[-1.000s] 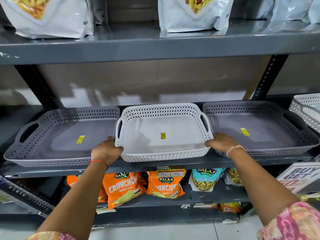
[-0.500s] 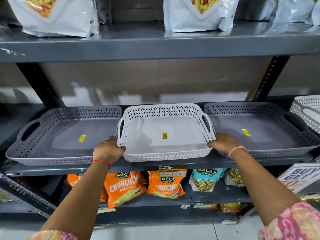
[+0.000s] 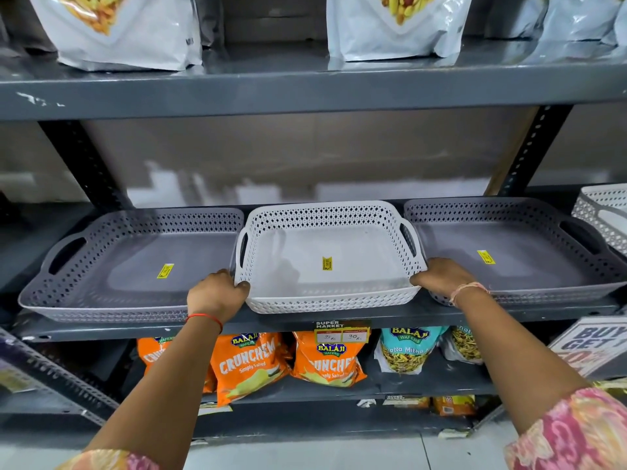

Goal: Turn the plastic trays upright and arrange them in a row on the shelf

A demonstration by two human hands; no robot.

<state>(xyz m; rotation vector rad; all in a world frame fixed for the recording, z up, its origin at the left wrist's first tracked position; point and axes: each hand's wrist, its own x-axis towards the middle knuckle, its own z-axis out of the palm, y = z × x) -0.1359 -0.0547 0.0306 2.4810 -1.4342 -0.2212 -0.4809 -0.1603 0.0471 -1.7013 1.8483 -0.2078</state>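
Note:
A white perforated tray [image 3: 327, 300] sits upright in the middle of the grey shelf [image 3: 373, 315], open side up. My left hand [image 3: 217, 293] grips its front left corner and my right hand [image 3: 441, 276] grips its front right corner. A grey tray [image 3: 101, 300] lies upright to its left and another grey tray [image 3: 543, 290] upright to its right, both side by side with the white one. Each tray has a small yellow sticker on its floor.
Another white tray [image 3: 604, 212] shows at the right edge of the same shelf. White snack pouches [image 3: 397, 25] stand on the shelf above. Orange chip bags [image 3: 247, 361] fill the shelf below, and a promo sign [image 3: 590, 347] leans at lower right.
The white tray and both hands have shifted slightly back onto the shelf. The grey trays have not moved.

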